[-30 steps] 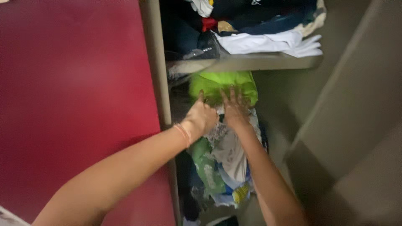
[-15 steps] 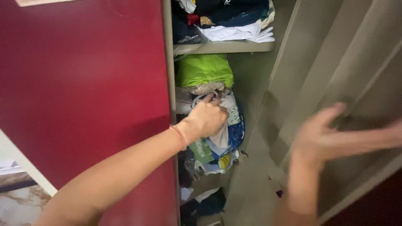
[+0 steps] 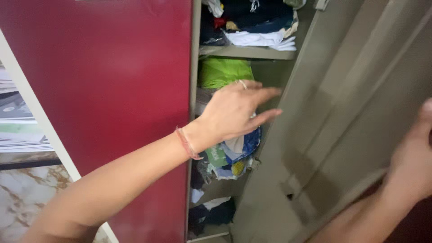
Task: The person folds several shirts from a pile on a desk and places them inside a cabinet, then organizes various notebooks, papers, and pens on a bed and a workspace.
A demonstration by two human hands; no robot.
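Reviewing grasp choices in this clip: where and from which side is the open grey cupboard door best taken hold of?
Probably by its free vertical edge, from the right, fingers wrapped round the thin rim. The grey door is a broad flat sheet-metal panel swung open; no handle shows on this face. The right hand is already at that edge, though its grip is cropped. The left hand hovers open before the stacked clothes.

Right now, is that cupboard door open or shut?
Open. The grey door stands swung out, so the shelves of clothes show. The right hand is on its edge; the left hand is spread before the clothes.
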